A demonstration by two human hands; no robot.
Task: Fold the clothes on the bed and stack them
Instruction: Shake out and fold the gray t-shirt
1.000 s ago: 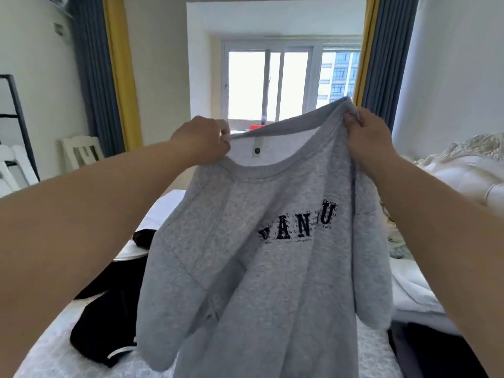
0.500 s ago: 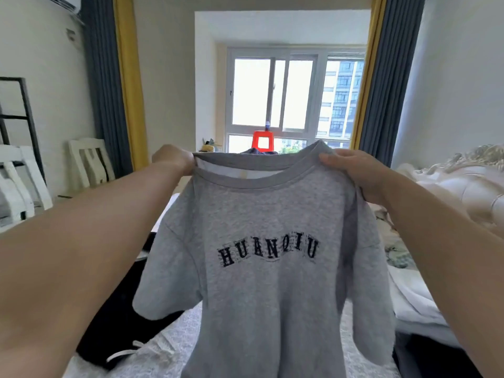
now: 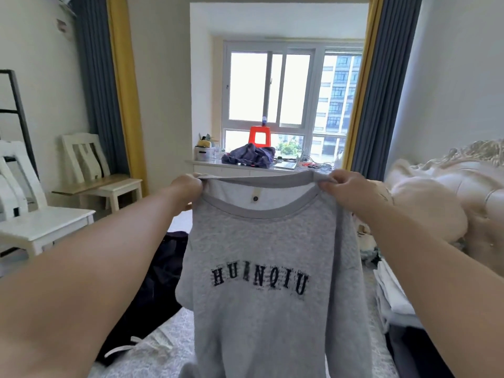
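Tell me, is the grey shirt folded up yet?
Not yet. The grey shirt hangs spread out, held up by the left hand and right hand.

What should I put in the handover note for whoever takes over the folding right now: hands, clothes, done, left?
Left hand: grips the left shoulder of the grey sweatshirt at the collar.
Right hand: grips the right shoulder.
The sweatshirt hangs in the air over the bed, print facing the camera, unfolded.
A dark garment with a white drawstring lies crumpled on the bed to the left. Light-coloured fabric sits layered at the right; whether it is a finished stack cannot be told.
Left: lay the sweatshirt flat, fold it, stack it, then fold the dark garment.
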